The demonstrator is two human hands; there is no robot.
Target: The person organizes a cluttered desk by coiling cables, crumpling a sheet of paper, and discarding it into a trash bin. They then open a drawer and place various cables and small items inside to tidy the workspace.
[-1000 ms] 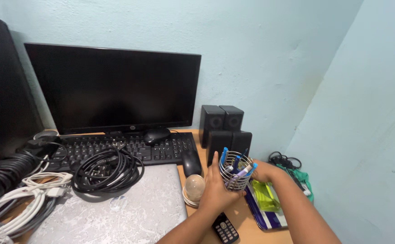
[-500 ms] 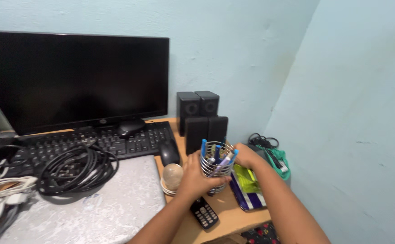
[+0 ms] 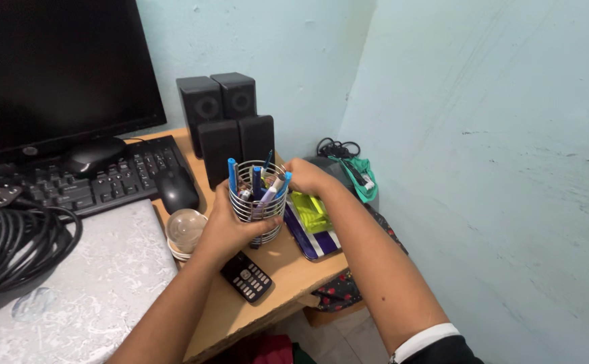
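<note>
— Since we only have the head view, let's start with the risk. We hold the wire pen holder [image 3: 258, 202] between both hands, and we judge it could tip: the pens [image 3: 260, 182] stand tall and lean outward over its rim, so any tilt might spill them.

— Agreed. What would cause that?

— An uneven squeeze, we think. Our left hand [image 3: 223, 226] wraps the holder's near-left side, fingers curled closed around the wire wall. Our right hand [image 3: 308, 176] presses the far-right side near the rim, its fingers bent against it; we cannot tell how firmly. If one side lets go first, the holder could swing.

— Anything around the holder to knock?

— Plenty. Just left of the holder sits a round bulb [image 3: 186, 229] on a small stand, touching or nearly touching our left hand. In front of the holder lies a small black keypad phone [image 3: 246, 276], close to the desk edge [image 3: 294, 293]; a nudge could push it off. Right of the holder is a striped tray [image 3: 311, 232] with a yellow-green item inside. Behind the holder stand four black speakers [image 3: 227, 125].

— And the holder itself?

— Its base looks at or barely above the desktop; we cannot tell whether it touches. It sits between our palms, upright, fingers on both flanks.
</note>
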